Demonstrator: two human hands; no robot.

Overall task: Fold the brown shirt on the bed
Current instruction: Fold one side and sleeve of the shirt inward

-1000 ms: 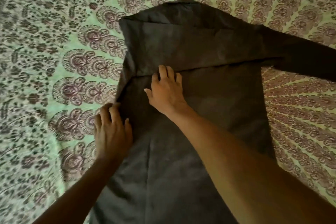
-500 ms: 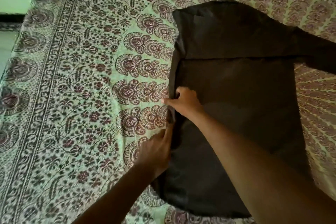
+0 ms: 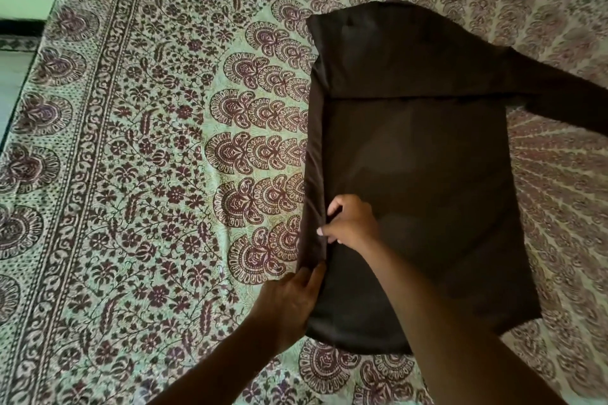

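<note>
The brown shirt (image 3: 421,154) lies flat on the bed, collar end far from me, hem near me. One sleeve is folded across its upper part; the other sleeve stretches out to the right edge of the view. A narrow strip along the shirt's left side is turned inward. My right hand (image 3: 352,223) pinches that folded left edge about two thirds of the way down. My left hand (image 3: 289,302) grips the same edge lower, near the hem corner, thumb on top of the cloth.
A green bedsheet (image 3: 148,174) with maroon floral and paisley print covers the bed. Its left border runs along the bed's edge, with floor (image 3: 13,76) and a green wall beyond at the top left. Bare sheet surrounds the shirt.
Both hands have slid down the shirt's left side toward the hem. The right hand went from flat on the cloth to pinching the folded edge. My view has pulled back and shifted left.
</note>
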